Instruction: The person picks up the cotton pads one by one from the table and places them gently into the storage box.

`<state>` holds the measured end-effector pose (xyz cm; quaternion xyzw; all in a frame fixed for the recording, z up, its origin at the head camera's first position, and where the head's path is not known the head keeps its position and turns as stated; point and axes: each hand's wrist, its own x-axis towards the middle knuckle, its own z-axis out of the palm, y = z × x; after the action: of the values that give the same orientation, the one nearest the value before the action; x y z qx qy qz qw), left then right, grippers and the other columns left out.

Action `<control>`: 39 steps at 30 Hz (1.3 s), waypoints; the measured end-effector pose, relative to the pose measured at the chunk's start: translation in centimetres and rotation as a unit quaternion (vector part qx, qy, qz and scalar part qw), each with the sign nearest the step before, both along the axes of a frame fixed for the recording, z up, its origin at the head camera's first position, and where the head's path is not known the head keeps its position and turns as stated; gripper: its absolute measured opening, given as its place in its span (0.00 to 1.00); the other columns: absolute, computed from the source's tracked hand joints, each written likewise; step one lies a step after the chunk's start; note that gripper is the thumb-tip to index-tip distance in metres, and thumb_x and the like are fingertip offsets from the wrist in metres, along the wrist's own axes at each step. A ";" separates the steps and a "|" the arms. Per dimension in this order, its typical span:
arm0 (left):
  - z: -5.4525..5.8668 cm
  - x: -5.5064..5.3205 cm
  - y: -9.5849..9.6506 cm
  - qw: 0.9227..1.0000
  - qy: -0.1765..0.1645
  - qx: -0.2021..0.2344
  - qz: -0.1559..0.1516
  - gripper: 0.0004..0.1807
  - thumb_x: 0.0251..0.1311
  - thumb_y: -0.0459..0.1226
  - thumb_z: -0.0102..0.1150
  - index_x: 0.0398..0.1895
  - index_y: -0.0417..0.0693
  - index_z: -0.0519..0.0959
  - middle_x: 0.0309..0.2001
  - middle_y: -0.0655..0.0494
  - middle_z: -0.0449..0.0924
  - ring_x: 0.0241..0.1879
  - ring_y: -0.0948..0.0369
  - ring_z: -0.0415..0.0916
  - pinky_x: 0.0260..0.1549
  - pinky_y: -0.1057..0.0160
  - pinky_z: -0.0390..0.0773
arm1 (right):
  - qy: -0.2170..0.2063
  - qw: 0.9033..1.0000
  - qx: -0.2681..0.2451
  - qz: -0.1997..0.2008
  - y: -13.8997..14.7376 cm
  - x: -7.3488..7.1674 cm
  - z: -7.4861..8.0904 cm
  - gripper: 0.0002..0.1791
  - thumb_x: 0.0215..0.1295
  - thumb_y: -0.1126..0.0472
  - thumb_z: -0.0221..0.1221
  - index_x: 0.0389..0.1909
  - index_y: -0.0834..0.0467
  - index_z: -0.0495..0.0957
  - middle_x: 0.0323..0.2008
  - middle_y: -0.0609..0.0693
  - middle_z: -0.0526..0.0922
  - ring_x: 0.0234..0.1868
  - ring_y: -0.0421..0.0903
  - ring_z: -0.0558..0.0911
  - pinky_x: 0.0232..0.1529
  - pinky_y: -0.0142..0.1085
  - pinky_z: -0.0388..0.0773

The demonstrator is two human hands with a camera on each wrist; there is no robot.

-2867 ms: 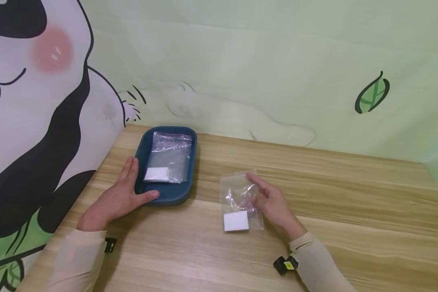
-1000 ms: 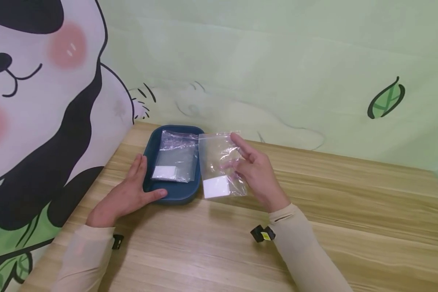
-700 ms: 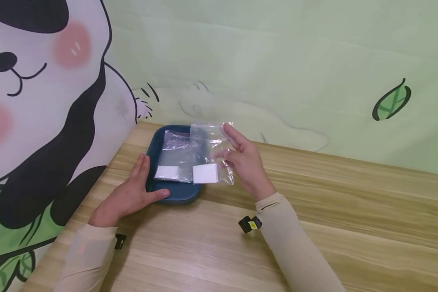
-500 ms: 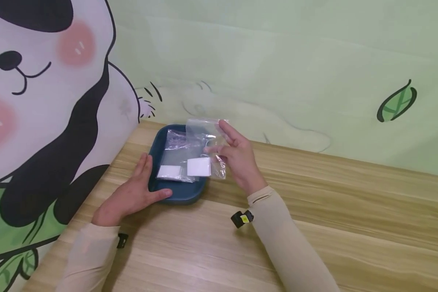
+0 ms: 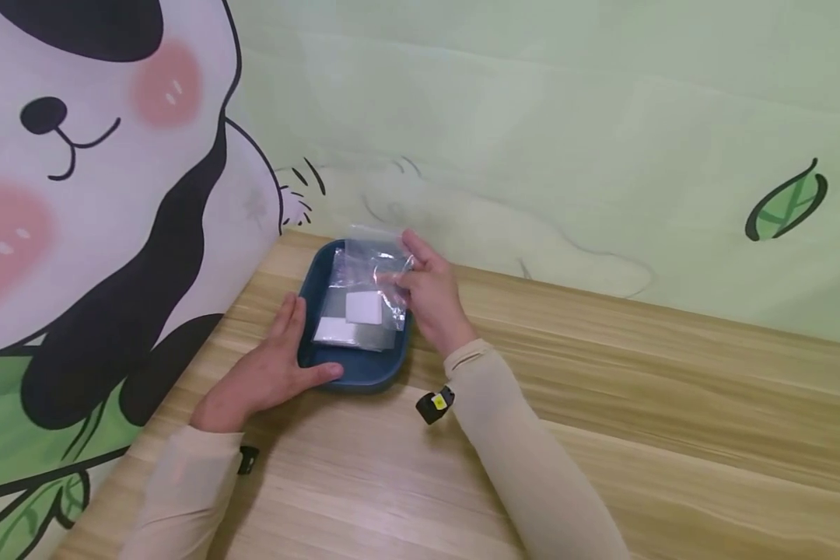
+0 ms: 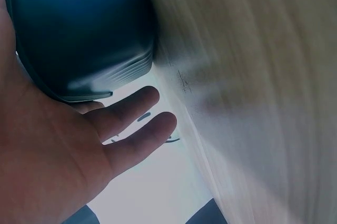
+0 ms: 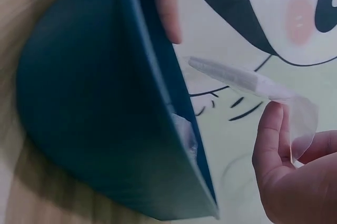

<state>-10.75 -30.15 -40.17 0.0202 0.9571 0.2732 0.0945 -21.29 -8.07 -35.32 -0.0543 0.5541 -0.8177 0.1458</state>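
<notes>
My right hand (image 5: 439, 299) pinches a clear plastic zip bag (image 5: 390, 299) at its right side, with a white rectangular piece (image 5: 364, 308) inside it near the bottom. In the right wrist view that bag (image 7: 237, 76) shows edge-on, above the tray's rim. Below it, another clear bag (image 5: 374, 339) with a white piece lies in a dark blue tray (image 5: 357, 379), partly covered by the held one. At the tray's left, my left hand (image 5: 262, 381) rests with straight fingers along the outside and the thumb over the near rim. In the left wrist view, two fingers (image 6: 134, 147) extend past the tray's wall.
The tray stands on a wood-grain table (image 5: 364, 482), near its far left corner. Behind the table rises a pale green backdrop (image 5: 532, 117) with a leaf drawing, and at left a panda picture (image 5: 175, 202). Both wrists wear small black devices (image 5: 434, 404).
My right hand has carried its bag from the table at the right, leftward and up over the tray. My left hand has stayed at the tray's left side. The head view has shifted slightly.
</notes>
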 end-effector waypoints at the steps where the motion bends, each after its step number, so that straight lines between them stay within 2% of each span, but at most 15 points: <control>1: 0.0 0.0 0.1 1.000 0.000 0.000 0.000 0.68 0.59 0.67 0.61 0.80 0.41 0.27 0.80 0.42 0.20 0.75 0.32 0.43 0.66 0.34 0.57 | -0.006 1.000 0.003 -0.002 -0.2 -0.1 -0.2 0.42 0.62 0.85 0.45 0.77 0.58 0.60 0.75 0.51 0.64 0.36 0.43 0.86 0.22 0.25 0.68; 6: 0.0 0.0 0.4 1.000 0.006 -0.001 -0.004 0.68 0.59 0.67 0.61 0.80 0.40 0.28 0.80 0.41 0.20 0.74 0.31 0.45 0.66 0.34 0.58 | -0.033 0.999 0.011 -0.013 -1.6 -0.2 -1.0 0.43 0.61 0.85 0.44 0.77 0.57 0.60 0.75 0.50 0.63 0.39 0.46 0.87 0.30 0.29 0.81; 14: 0.0 0.1 0.5 1.000 0.005 0.000 -0.004 0.67 0.60 0.66 0.60 0.80 0.40 0.28 0.80 0.41 0.20 0.73 0.31 0.46 0.65 0.34 0.59 | -0.074 0.997 0.025 -0.016 -3.1 -0.3 -1.7 0.41 0.65 0.83 0.45 0.77 0.54 0.61 0.76 0.47 0.62 0.49 0.52 0.86 0.45 0.40 0.84; 18: 0.0 0.1 0.5 1.000 0.000 -0.001 -0.003 0.67 0.60 0.66 0.60 0.80 0.41 0.27 0.80 0.42 0.19 0.74 0.31 0.46 0.66 0.35 0.58 | -0.078 0.996 0.031 -0.014 -3.7 -0.4 -2.2 0.43 0.62 0.84 0.44 0.78 0.54 0.61 0.76 0.48 0.61 0.51 0.55 0.85 0.46 0.42 0.84; 21: 0.0 0.1 0.5 1.000 -0.003 0.000 -0.002 0.67 0.60 0.67 0.60 0.80 0.41 0.27 0.80 0.43 0.18 0.74 0.31 0.46 0.66 0.35 0.59 | -0.077 0.996 0.044 -0.018 -4.2 -0.6 -2.7 0.45 0.59 0.85 0.44 0.77 0.54 0.62 0.76 0.49 0.62 0.46 0.53 0.87 0.41 0.39 0.85; 23: 0.0 0.1 0.4 1.000 -0.003 0.000 -0.001 0.67 0.60 0.67 0.60 0.80 0.41 0.27 0.80 0.43 0.18 0.74 0.31 0.46 0.66 0.35 0.58 | -0.070 0.995 0.071 -0.025 -4.4 -0.7 -3.1 0.45 0.58 0.85 0.44 0.77 0.53 0.63 0.75 0.49 0.64 0.40 0.49 0.86 0.36 0.35 0.84; 26: 0.0 0.2 0.4 1.000 -0.001 -0.001 -0.002 0.67 0.60 0.66 0.60 0.80 0.41 0.27 0.80 0.42 0.19 0.74 0.31 0.46 0.66 0.35 0.58 | -0.042 0.989 0.139 -0.041 -4.8 -0.8 -3.6 0.45 0.55 0.84 0.46 0.76 0.54 0.65 0.74 0.50 0.66 0.48 0.43 0.79 0.30 0.28 0.77; 29: 0.0 0.2 0.4 1.000 -0.001 -0.002 -0.002 0.67 0.60 0.66 0.60 0.80 0.40 0.27 0.80 0.42 0.19 0.74 0.31 0.46 0.66 0.35 0.58 | -0.022 0.980 0.192 -0.046 -5.1 -0.7 -3.6 0.45 0.54 0.83 0.48 0.75 0.56 0.65 0.74 0.51 0.65 0.58 0.47 0.73 0.28 0.28 0.71; 30: 0.0 0.2 0.4 1.000 -0.001 -0.002 -0.001 0.67 0.60 0.66 0.60 0.80 0.40 0.27 0.80 0.42 0.20 0.74 0.31 0.46 0.66 0.35 0.58 | -0.018 0.977 0.205 -0.046 -5.1 -0.7 -3.6 0.44 0.54 0.83 0.48 0.75 0.57 0.65 0.75 0.52 0.64 0.63 0.47 0.70 0.30 0.28 0.71; 34: 0.0 0.2 0.3 1.000 -0.001 -0.003 0.000 0.67 0.60 0.66 0.60 0.80 0.41 0.28 0.80 0.42 0.20 0.73 0.31 0.46 0.66 0.34 0.58 | -0.016 0.971 0.233 -0.041 -5.2 -0.6 -3.3 0.43 0.55 0.82 0.48 0.76 0.59 0.64 0.75 0.55 0.63 0.65 0.54 0.70 0.33 0.31 0.73; 39: 0.0 0.1 0.2 1.000 0.006 -0.005 -0.002 0.67 0.60 0.66 0.60 0.80 0.40 0.28 0.80 0.41 0.21 0.73 0.31 0.47 0.66 0.35 0.58 | 0.012 0.959 0.282 -0.042 -5.3 -0.7 -3.1 0.41 0.56 0.81 0.47 0.75 0.61 0.65 0.74 0.57 0.64 0.66 0.53 0.68 0.48 0.36 0.74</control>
<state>-10.69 -29.96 -40.21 0.0234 0.9588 0.2685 0.0898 -22.03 -13.34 -38.47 0.0024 0.7655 -0.6333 0.1141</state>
